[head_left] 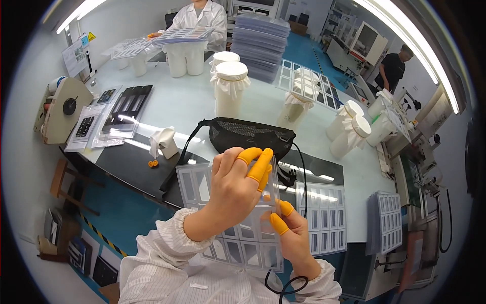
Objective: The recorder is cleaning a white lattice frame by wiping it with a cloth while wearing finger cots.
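A clear plastic tray (pixel 230 233) with rows of rectangular compartments is held up in front of my chest. My right hand (pixel 295 238), with orange finger cots on thumb and finger, grips the tray's right edge. Above the tray's upper right part is my left hand (pixel 234 177), its fingers bent and pressed together. Several of its fingers wear orange cots. Whatever lies between its fingertips, if anything, is hidden. Behind the hands a black mesh waist bag (pixel 250 134) lies on the table.
Another compartment tray (pixel 321 218) lies right of my hands, with a stack of trays (pixel 387 220) beyond. White cloth-topped containers (pixel 230 91) stand further back. A tall tray stack (pixel 259 45) is behind them. A person in white (pixel 215 20) works across the table (pixel 187 101).
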Available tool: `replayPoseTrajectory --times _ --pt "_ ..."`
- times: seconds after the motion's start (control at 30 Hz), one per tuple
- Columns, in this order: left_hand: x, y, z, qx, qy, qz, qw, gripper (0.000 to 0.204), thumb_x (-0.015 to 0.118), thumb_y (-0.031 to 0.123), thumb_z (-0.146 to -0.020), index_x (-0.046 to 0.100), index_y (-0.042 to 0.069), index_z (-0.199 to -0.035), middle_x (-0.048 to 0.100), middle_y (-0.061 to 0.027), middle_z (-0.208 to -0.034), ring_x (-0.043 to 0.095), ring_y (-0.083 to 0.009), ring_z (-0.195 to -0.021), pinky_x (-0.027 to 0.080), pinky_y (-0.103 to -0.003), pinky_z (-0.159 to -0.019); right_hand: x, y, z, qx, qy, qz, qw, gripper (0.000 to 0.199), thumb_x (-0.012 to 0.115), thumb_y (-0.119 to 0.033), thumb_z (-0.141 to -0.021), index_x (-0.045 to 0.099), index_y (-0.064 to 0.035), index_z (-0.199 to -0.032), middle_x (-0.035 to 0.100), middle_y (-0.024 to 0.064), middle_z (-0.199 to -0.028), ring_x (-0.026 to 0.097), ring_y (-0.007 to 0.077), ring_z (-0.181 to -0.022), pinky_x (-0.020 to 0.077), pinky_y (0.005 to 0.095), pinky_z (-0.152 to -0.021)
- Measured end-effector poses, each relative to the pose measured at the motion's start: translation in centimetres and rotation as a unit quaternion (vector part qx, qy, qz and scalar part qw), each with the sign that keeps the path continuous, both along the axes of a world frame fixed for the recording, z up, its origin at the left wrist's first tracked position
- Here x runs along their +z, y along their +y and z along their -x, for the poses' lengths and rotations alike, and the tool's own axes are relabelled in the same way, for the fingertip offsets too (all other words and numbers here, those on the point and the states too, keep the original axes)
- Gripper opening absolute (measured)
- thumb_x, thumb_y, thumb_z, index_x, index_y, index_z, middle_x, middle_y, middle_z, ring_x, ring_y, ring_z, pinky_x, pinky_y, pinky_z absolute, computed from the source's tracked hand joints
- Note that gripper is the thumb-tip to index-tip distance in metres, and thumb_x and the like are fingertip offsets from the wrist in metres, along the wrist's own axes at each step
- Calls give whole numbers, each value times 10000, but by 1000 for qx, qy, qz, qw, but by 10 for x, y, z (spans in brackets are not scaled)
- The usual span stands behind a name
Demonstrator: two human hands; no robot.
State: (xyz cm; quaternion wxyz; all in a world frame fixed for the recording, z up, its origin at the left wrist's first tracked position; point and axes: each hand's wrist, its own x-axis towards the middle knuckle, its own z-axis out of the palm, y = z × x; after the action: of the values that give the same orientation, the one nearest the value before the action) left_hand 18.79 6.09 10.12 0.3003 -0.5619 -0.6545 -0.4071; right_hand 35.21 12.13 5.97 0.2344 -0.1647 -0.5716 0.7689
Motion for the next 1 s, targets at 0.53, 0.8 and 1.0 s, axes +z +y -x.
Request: replayPoseTrajectory --times 0.53,0.8,1.0 --pt "-8 -4 37 -63 183 113 975 241 709 108 -617 622 -27 -796 558 -102 -773 512 -243 -811 422 -321 -662 -10 -12 9 -19 -58 8 998 313 497 -71 -884 495 -17 -1192 596 54 -978 584 135 -889 522 274 -729" --pt "-71 -50 28 -174 -25 84 981 255 622 84 -590 526 22 -818 496 -125 -810 475 -272 -796 397 -369 -688 -27 -17 13 -26 -101 53 993 290 490 -94 -895 510 -26 -1176 593 42 -952 582 124 -877 517 268 -737" --pt "-85 -98 0 -87 -124 68 986 199 552 40 -572 471 37 -755 446 -138 -722 414 -300 -662 340 -382 -604 -38 -13 29 84 -77 126 985 221 505 -119 -895 545 -20 -1088 581 25 -874 554 77 -785 494 231 -707"
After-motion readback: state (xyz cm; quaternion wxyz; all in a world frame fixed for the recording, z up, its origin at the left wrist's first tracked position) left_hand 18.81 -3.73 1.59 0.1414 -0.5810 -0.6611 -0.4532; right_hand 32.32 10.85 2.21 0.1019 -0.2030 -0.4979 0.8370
